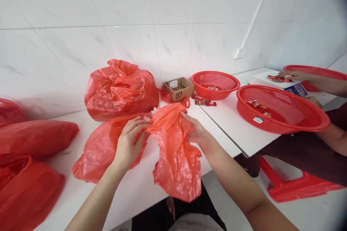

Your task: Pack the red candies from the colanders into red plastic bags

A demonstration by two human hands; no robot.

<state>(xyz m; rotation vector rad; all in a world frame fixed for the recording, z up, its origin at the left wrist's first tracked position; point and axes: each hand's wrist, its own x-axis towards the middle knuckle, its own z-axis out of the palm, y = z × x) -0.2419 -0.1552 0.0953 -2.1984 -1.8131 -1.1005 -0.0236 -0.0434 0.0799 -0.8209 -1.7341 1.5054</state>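
Observation:
A crumpled, thin red plastic bag [177,155] hangs limp over the table's front edge and looks nearly flat. My right hand [197,130] grips its upper right side, thumb on top and the other fingers partly hidden behind the plastic. At the bag's upper left corner, my left hand [131,140] has its fingers bent and closed on the edge, in front of a filled red bag [99,148] lying on the table. Behind both hands stands a large, stuffed red bag [121,92], its top gathered.
More filled red bags [29,187] lie at the left. A small cardboard box [179,89], red packets [203,101] and red baskets [217,79] [282,112] stand toward the right. A co-worker's hand [294,75] touches packets over a white box. A red stool [300,184] stands below.

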